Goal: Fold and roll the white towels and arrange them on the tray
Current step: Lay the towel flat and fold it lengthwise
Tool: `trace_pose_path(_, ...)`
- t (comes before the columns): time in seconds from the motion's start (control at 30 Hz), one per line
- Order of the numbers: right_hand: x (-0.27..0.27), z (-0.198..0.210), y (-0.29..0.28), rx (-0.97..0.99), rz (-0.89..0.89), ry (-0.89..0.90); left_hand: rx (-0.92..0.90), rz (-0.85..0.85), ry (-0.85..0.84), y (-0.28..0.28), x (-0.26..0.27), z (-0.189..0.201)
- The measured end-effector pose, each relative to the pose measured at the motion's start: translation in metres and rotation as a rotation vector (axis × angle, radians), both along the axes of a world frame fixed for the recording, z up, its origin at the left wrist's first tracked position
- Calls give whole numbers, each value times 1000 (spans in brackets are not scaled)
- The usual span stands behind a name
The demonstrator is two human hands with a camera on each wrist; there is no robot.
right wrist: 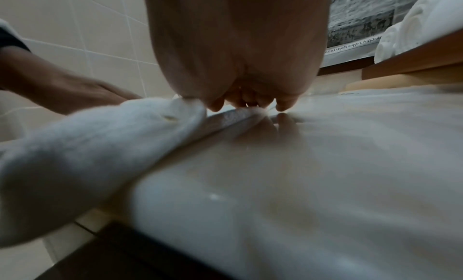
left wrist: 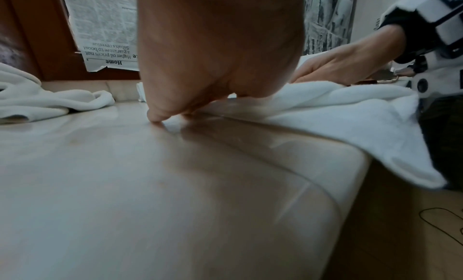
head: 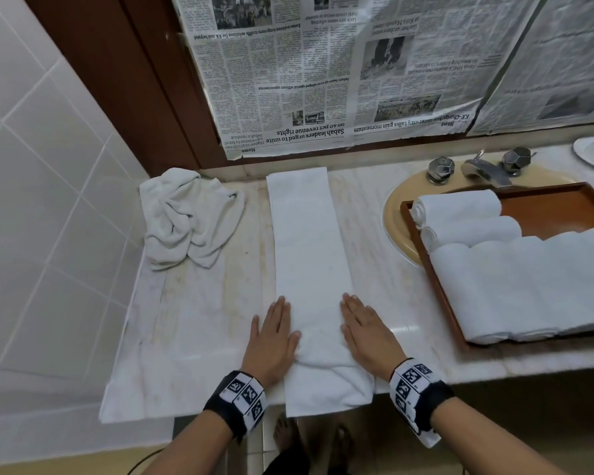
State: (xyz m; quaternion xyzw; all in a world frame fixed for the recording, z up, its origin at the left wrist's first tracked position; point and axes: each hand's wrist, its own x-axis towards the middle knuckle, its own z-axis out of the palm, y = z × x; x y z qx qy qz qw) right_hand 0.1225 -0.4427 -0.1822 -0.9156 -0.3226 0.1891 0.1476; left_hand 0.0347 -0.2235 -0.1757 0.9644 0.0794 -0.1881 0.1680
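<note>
A white towel folded into a long strip (head: pixel 306 255) lies on the marble counter (head: pixel 199 337), running from 12 o'clock at the back wall to 6 o'clock, where its bunched near end hangs over the counter's front edge. The left hand (head: pixel 271 341) lies flat along the strip's 9 o'clock edge, fingers straight and together, pressing down and gripping nothing. The right hand (head: pixel 367 337) lies flat the same way on the 3 o'clock edge, fingers straight and resting partly on the towel. At 3 o'clock from the strip, a brown wooden tray (head: pixel 559 207) sits over the yellowish sink (head: pixel 396 217) and holds rolled white towels (head: pixel 515 286) side by side. At 10 o'clock, a crumpled towel (head: pixel 186 217) lies heaped near the back corner. At 1 o'clock, past the tray, stands a chrome faucet (head: pixel 484 169). Newspaper sheets (head: pixel 323 70) cover the wall at 12 o'clock.
</note>
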Motion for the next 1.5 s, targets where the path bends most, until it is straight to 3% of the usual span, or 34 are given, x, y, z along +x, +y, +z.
trace_pose_path(0.2, 22, -3, 11, -67, -15, -13, 24, 28, -6, -2, 15, -2)
trace_pose_path(0.5, 87, 11, 43, -131, -24, -3, 85, 32, -31, 27, 86, 4)
trace_pose_path(0.73, 120, 7, 55, -9, -97, 24, 61, 42, -83, 39, 118, 1)
trace_pose_path(0.97, 86, 16, 29, 182, -153, 27, -138, 76, -421, 26, 98, 0)
trace_pose_path(1.13, 57, 20, 10, 107, -119, 72, -151, -36, -324, 9, 83, 2)
trace_pose_path(1.37, 41, 38, 1, 51, -158, 191, -501, 229, -473, 4, 61, 16)
trace_pose_path(1.5, 19, 43, 0, 61, -164, 251, -634, 291, -493, 5, 49, 29)
